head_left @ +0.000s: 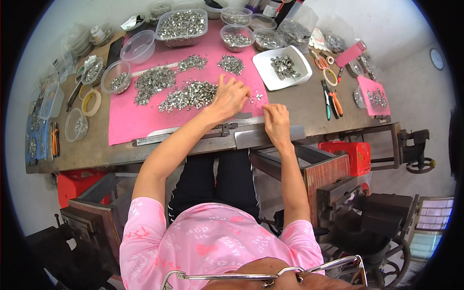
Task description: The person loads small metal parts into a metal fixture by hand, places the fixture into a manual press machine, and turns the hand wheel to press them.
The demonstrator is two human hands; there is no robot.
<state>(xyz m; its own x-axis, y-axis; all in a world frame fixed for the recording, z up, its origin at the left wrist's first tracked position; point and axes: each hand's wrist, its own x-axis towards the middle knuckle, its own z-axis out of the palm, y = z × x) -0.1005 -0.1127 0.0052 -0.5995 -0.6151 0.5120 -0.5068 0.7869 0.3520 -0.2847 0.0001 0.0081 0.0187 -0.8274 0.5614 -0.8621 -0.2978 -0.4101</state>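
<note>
My left hand (231,98) is over the pink mat (123,128), fingers bent and apart, at the right end of a heap of small shiny metal pieces (188,95). I see nothing held in it, though its underside is hidden. A few loose pieces (257,96) lie between my hands. My right hand (277,124) is at the mat's front right edge, fingertips drawn together; whatever they hold is too small to make out. Below it, a flat metal plate (256,137) lies along the table edge, beside a metal bar with a clamp-like slide (217,130).
More metal pieces form piles (153,83) on the mat. Behind stand a full plastic tub (181,26), round bowls (237,38) and a white tray (285,71) with pieces. Pliers (334,102) and tape rolls (330,77) lie right. Red stools (345,157) stand below.
</note>
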